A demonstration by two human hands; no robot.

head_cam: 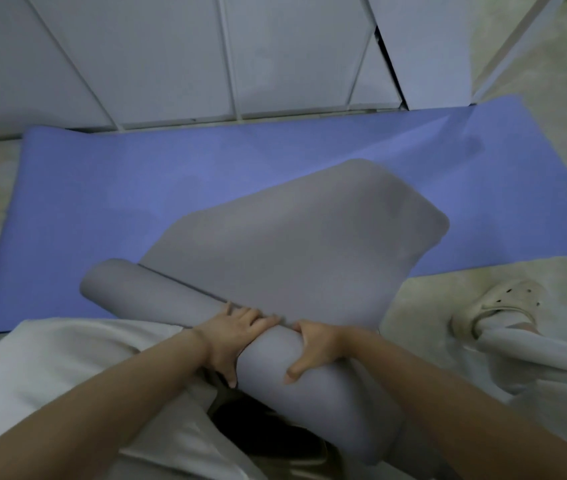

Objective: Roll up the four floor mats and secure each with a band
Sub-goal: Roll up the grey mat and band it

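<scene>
One grey mat (292, 244), left hand (230, 337), right hand (316, 348) gripping, blue mat (136, 188) part-covered

Pale floor (431, 306) under flat blue mat (136, 188)

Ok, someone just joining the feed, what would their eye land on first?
The half-rolled grey mat in the centre, its loose end spread over the flat blue mat behind it. The left hand and right hand grip the roll side by side at its middle.
</scene>
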